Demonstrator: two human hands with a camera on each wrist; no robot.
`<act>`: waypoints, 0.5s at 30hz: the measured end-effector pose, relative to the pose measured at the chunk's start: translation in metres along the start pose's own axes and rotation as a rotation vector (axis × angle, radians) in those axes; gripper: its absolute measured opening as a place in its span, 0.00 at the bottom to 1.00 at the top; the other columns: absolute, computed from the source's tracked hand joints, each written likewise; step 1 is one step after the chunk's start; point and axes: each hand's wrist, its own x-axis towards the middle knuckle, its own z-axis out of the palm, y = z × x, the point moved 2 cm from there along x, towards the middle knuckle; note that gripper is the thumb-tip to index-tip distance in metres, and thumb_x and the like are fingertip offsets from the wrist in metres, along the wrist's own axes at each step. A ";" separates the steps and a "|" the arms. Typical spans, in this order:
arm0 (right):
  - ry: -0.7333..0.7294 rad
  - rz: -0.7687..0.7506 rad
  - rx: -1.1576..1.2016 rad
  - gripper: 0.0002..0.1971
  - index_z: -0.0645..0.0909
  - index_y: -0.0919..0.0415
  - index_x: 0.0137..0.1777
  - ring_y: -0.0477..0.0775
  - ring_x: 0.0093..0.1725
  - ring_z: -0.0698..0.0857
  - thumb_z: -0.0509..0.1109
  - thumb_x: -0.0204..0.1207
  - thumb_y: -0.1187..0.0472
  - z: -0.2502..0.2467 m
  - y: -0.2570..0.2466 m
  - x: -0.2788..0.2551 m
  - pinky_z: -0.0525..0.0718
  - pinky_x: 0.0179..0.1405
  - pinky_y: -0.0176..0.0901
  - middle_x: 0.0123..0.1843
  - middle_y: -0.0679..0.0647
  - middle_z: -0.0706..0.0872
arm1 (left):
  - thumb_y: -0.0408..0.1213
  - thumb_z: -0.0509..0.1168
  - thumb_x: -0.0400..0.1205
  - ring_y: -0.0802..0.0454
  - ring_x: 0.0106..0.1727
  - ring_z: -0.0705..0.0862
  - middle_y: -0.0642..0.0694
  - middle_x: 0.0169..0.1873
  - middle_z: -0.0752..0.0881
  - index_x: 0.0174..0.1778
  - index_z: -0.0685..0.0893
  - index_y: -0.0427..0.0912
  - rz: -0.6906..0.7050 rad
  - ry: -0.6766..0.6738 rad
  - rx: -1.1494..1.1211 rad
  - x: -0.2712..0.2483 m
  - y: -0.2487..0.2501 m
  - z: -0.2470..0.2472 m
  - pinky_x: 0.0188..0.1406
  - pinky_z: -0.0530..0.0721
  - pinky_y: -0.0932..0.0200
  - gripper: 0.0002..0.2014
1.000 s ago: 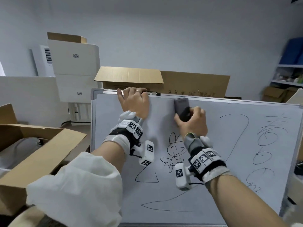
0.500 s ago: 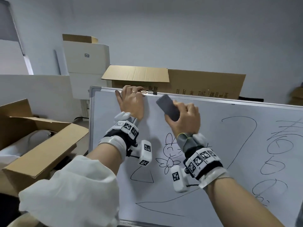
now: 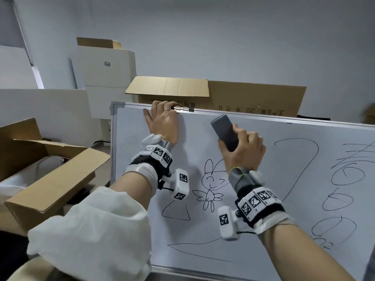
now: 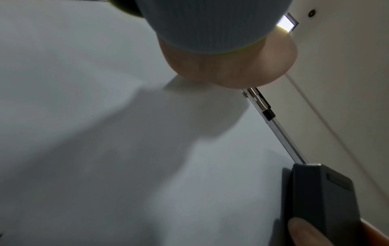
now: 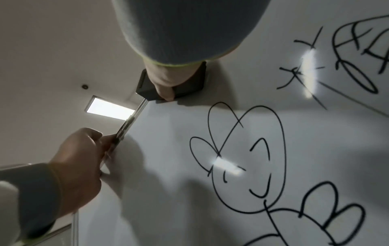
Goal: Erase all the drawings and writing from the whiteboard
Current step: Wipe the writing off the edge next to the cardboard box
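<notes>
Head view: right hand (image 3: 244, 151) grips eraser (image 3: 224, 129) against whiteboard (image 3: 263, 230).

Both wrists wear black bands (image 3: 261, 207) carrying white blocks printed with black square codes, over grey ribbed cuffs edged yellow-green. A ring (image 3: 166, 109) sits on the left hand (image 3: 163, 123). The left sleeve (image 3: 91, 230) looks white, perhaps fleece.

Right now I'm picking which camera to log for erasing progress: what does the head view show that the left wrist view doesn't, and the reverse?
Only the head view shows the drawings, the writing and the cardboard boxes.

Only the left wrist view shows a ceiling light.

Both show the whiteboard, the left hand gripping its top edge, and the eraser held by the right hand.
</notes>
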 end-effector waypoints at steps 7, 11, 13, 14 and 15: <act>-0.167 -0.277 0.037 0.26 0.85 0.48 0.57 0.60 0.46 0.79 0.79 0.58 0.42 0.021 -0.028 -0.045 0.74 0.45 0.51 0.47 0.52 0.81 | 0.47 0.46 0.81 0.56 0.78 0.64 0.56 0.67 0.79 0.65 0.82 0.55 0.039 0.009 0.059 0.001 -0.004 -0.001 0.85 0.42 0.38 0.23; -0.047 -0.073 -0.081 0.27 0.84 0.49 0.60 0.60 0.49 0.78 0.78 0.61 0.43 0.004 -0.008 -0.022 0.70 0.49 0.51 0.49 0.54 0.82 | 0.50 0.52 0.79 0.54 0.81 0.62 0.57 0.69 0.78 0.67 0.81 0.56 0.048 -0.047 0.051 -0.001 -0.008 -0.001 0.85 0.37 0.40 0.22; 0.004 0.067 -0.099 0.27 0.83 0.52 0.60 0.61 0.50 0.78 0.80 0.62 0.44 -0.003 -0.002 -0.013 0.70 0.49 0.51 0.49 0.56 0.82 | 0.52 0.53 0.78 0.52 0.81 0.63 0.57 0.69 0.79 0.67 0.81 0.55 0.065 -0.012 0.061 -0.004 -0.011 -0.002 0.85 0.37 0.39 0.23; 0.000 0.051 -0.114 0.27 0.82 0.53 0.59 0.62 0.49 0.78 0.81 0.61 0.45 -0.004 -0.004 -0.016 0.72 0.49 0.52 0.49 0.57 0.81 | 0.52 0.53 0.77 0.52 0.81 0.64 0.57 0.68 0.79 0.67 0.82 0.55 0.080 0.011 0.068 -0.005 -0.010 -0.003 0.85 0.38 0.38 0.23; -0.021 -0.009 -0.128 0.27 0.82 0.54 0.58 0.62 0.49 0.78 0.81 0.61 0.45 -0.002 -0.008 -0.022 0.73 0.47 0.52 0.49 0.57 0.81 | 0.52 0.54 0.78 0.51 0.81 0.65 0.57 0.68 0.79 0.67 0.82 0.55 0.091 0.026 0.071 -0.005 -0.009 -0.003 0.86 0.39 0.38 0.23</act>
